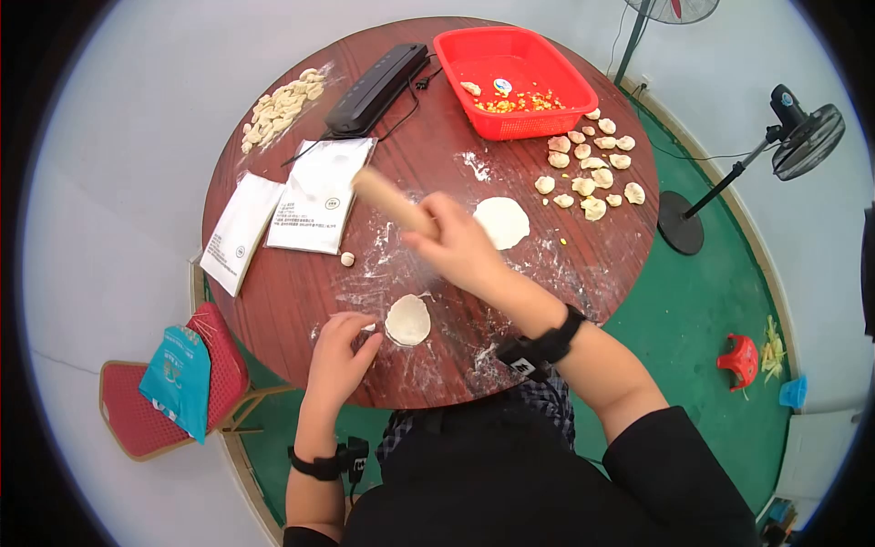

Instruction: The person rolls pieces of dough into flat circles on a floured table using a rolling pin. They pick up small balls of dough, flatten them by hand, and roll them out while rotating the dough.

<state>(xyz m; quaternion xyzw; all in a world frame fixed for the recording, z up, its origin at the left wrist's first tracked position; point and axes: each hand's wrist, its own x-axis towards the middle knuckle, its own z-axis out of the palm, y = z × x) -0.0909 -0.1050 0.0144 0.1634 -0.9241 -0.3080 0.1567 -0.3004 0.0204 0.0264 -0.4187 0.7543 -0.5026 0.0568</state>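
My right hand is wrapped around a wooden rolling pin, which slants up to the left over the floury table. Close beside that hand lies a large flat dough wrapper. A smaller dough round rests near the table's front, just right of my left hand. The left thumb and fingers are apart, with a small white bit of dough at the fingertips. A little dough ball sits farther up, by the white packets.
A red plastic basket with yellow bits stands at the back, near several filled dumplings. Two white packets, a black sealing machine and dough pieces lie left. A standing fan and red chair flank the round table.
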